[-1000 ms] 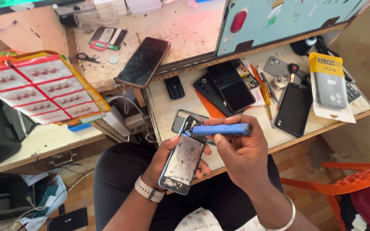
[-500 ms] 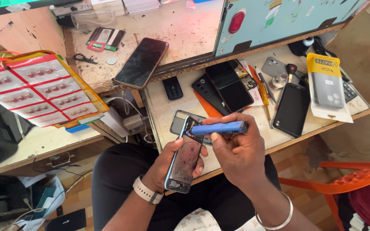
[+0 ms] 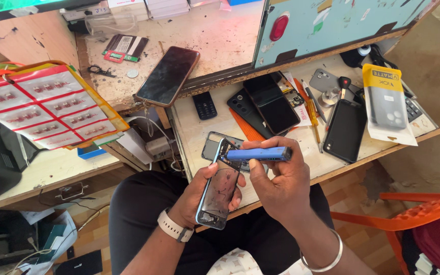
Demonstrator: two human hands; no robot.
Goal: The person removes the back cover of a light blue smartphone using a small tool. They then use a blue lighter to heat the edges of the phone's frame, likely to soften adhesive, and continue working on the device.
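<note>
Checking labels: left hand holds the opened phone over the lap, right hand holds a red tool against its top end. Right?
Not quite: the tool is blue, not red. The head view shows the right hand holding it level, its tip at the top end of the opened phone, which the left hand grips over the lap.

Bright, even daylight is falling across the scene, washing the pale upper worktop [image 3: 220,46] and glinting off the dark phone screen [image 3: 168,75] lying there. Shadows are staying soft, detail is holding sharp, and wide-lens bending is curving the edges.
</note>
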